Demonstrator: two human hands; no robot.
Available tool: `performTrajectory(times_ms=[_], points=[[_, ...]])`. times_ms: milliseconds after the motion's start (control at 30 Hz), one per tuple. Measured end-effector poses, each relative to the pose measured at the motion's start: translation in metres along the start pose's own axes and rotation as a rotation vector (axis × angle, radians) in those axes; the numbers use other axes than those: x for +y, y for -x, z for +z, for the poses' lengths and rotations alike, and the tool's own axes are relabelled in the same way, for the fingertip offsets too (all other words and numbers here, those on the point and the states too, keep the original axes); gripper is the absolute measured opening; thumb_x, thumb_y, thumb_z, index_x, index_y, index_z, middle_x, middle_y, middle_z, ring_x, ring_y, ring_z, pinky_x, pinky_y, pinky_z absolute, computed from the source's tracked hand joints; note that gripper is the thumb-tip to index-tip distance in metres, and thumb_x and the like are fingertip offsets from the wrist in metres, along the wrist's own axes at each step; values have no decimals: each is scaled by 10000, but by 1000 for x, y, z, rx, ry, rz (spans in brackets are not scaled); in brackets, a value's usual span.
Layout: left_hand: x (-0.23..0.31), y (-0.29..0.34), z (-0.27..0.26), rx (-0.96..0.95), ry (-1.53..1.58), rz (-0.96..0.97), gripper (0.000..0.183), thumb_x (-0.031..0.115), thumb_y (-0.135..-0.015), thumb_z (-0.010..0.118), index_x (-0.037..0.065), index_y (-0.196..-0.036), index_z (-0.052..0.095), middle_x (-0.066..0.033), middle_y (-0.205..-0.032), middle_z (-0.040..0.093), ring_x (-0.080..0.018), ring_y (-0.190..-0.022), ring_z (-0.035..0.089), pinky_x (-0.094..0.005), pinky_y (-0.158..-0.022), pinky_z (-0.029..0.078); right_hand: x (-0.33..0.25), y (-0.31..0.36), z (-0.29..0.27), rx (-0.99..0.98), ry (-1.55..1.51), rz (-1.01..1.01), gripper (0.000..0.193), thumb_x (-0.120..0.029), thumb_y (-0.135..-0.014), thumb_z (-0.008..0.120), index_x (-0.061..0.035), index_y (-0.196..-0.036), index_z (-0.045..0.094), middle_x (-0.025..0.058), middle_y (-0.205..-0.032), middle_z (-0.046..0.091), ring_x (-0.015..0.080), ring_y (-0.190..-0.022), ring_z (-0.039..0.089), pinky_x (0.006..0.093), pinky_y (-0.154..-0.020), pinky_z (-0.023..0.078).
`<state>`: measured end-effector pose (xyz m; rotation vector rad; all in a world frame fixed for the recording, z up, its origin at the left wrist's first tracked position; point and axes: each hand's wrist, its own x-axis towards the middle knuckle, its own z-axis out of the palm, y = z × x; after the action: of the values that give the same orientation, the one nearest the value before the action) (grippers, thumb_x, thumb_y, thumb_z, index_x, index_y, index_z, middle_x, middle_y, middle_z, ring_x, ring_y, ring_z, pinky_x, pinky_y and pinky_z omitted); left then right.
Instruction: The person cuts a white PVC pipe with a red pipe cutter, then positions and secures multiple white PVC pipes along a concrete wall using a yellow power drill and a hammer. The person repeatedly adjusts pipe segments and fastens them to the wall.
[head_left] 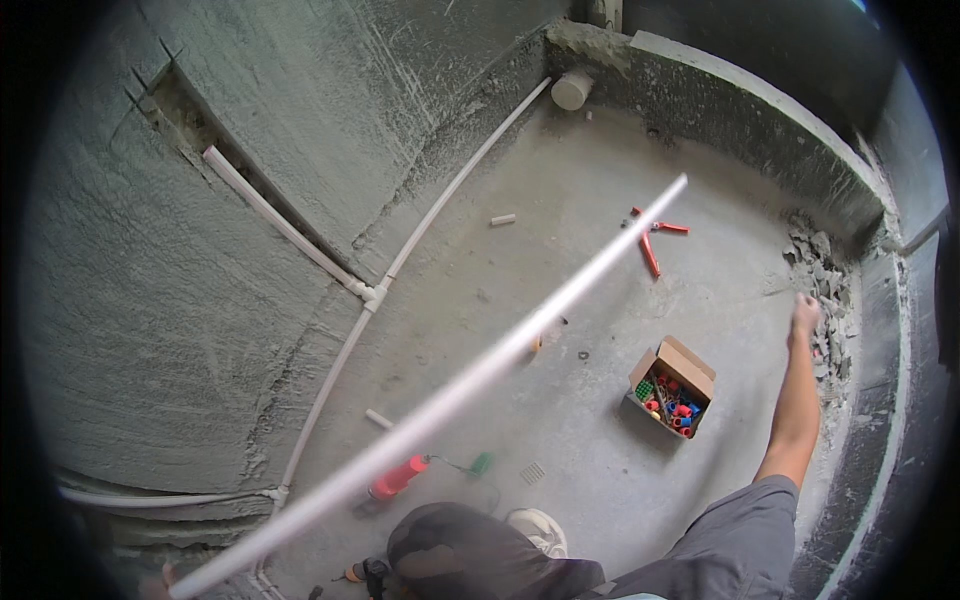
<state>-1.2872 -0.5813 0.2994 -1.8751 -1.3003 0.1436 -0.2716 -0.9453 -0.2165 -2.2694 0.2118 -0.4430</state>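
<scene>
A long white plastic pipe (468,380) slants across the view from the lower left to the upper right, above the concrete floor. My left hand (157,582), only partly visible at the lower left edge, grips its near end. My right arm reaches far out to the right. There my right hand (805,314) is closed, over or beside broken rubble (828,275) along the wall. What its fingers hold, if anything, is too small to make out. Beyond the pipe's far part lies a red-handled pipe cutter (650,255).
An open cardboard box (690,365) of colourful fittings stands on the floor. A red cylindrical tool (398,477), a short pipe piece (503,220) and a floor drain (533,473) lie around. White piping (440,205) with a tee (370,295) follows the left wall, near a capped stub (571,91).
</scene>
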Motion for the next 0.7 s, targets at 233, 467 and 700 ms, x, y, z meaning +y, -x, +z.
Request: performTrajectory(times_ms=[233,467,700], points=[[55,-56,17,-313,239,-119,176,165,-873,653,77,-1019,697,-191,-962,666,-408,-919,632,-475,-793,499,-133,193,134,-414,156,-532,369,-157,-859,693,-15,-1200,694,224,-1330,631,402,-1294,563,446,-1104,450],[95,-80,9,-5,217,91,57,63,-792,654,69,-797,710,-179,-668,577,-418,-648,581,-511,-607,418,-288,366,147,-926,-624,-492,674,-158,-919,720,-75,-1530,449,135,-1490,512,285,-1297,537,437,-1069,458],[129,-119,-8,120,294,217,257,256,-886,756,127,-711,621,-38,-620,591,-210,-505,584,-383,-477,423,-389,441,30,-1187,-1358,-429,765,-506,-1035,548,-136,-1650,283,187,-1685,289,456,-1492,388,633,-1219,288]])
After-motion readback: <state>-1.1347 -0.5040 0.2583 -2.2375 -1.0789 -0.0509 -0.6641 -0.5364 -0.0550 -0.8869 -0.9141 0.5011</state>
